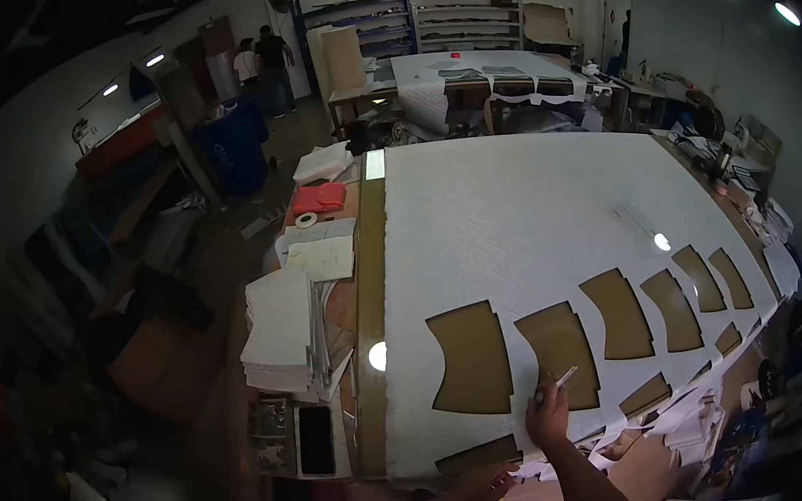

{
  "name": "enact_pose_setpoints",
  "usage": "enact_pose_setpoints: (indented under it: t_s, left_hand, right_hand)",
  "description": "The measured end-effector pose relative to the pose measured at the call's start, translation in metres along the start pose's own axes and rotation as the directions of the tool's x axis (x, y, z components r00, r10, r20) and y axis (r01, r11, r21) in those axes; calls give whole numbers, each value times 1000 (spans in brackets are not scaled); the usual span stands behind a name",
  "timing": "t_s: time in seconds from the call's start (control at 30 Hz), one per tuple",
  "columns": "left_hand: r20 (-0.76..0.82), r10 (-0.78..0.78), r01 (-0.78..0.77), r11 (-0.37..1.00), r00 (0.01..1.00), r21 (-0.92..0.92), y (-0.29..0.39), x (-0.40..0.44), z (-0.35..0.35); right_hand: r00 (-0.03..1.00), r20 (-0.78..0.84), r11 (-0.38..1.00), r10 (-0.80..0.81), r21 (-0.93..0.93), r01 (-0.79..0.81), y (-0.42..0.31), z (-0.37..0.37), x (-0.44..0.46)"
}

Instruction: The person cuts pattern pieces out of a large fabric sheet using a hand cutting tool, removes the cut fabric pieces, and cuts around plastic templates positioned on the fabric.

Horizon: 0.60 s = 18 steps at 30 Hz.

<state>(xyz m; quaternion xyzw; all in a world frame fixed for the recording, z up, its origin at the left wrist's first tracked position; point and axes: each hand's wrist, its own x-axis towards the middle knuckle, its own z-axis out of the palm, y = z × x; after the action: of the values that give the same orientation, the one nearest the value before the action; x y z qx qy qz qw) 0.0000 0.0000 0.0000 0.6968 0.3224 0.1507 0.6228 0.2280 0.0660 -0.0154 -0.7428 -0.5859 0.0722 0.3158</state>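
Observation:
My right hand (548,418) is closed around a slim white pen-like stick (566,376), its tip pointing up and away. It hovers over or rests on a wide white sheet (513,224), beside a curved cut-out (559,343) that shows brown surface underneath. Whether the stick touches the sheet, I cannot tell. My left hand (493,481) is low at the table's near edge, fingers curled, close to a dark brown strip-shaped gap (479,454). What it holds, if anything, is too dim to see. More curved cut-outs (474,363) run along the sheet's near and right side.
Left of the sheet lie a stack of white papers (281,331), a phone-like black slab (316,439), a red pouch (319,199) and a tape roll (306,221). White scraps (692,432) hang at the right edge. Behind stands another covered table (419,94). Two people (269,62) are far left.

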Motion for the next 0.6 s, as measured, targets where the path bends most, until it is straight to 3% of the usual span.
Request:
enact_pose_setpoints:
  t_s: [0.07,0.1,0.23,0.3,0.33,0.4,0.53,0.6]
  left_hand:
    - [-20,-22,24,997,1000,67,15,3,-6]
    - [-8,-116,116,980,993,162,21,-30,21]
    - [-86,-36,47,990,996,132,30,-1,97]
    - [-135,20,-5,994,991,109,21,7,127]
    - [-63,4,3,994,998,107,24,8,143]
    - [-96,-120,124,992,988,30,35,8,167]
    - [-20,-95,96,994,995,47,55,25,201]
    - [31,-46,38,976,998,216,66,42,208]
  right_hand:
    - [997,55,990,-62,128,55,-20,-11,-5]
    - [980,-64,953,-189,228,199,-11,-7,-63]
    - [938,-18,923,-346,175,344,57,-79,-121]
    - [924,-68,890,-375,253,380,88,-114,-143]
    - [948,-74,919,-309,235,318,108,-129,-163]
    - [983,19,937,-184,305,170,138,-156,-193]
    - [998,-54,963,15,268,0,194,-191,-249]
    - [994,-70,969,79,238,-61,214,-206,-271]
